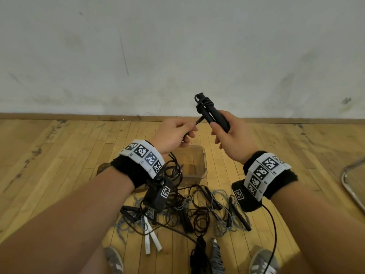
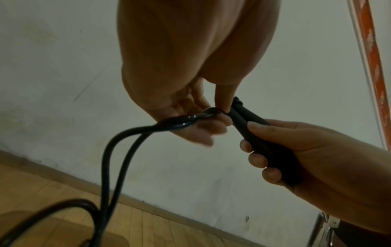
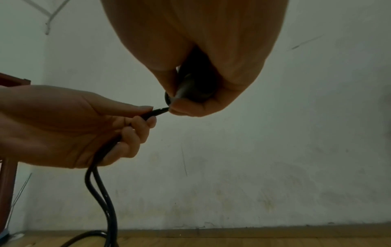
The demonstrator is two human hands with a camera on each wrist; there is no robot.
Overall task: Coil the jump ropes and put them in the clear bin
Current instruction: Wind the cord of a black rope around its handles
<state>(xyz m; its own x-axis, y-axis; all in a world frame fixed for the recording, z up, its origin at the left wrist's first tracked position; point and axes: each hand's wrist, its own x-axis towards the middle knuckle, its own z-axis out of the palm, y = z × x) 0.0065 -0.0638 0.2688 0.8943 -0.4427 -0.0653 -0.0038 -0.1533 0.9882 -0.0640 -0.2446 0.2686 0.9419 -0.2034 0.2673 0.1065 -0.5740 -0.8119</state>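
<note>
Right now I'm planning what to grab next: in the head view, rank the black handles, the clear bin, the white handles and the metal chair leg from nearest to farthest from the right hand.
1. Black handles: gripped in the right hand.
2. Clear bin: on the floor, below and left of the hand.
3. White handles and metal chair leg: lower left and far right; too close to call.

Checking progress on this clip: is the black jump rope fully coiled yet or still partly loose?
Partly loose. A few turns wrap the black handles in the right hand; doubled cord hangs from the left hand.
</note>
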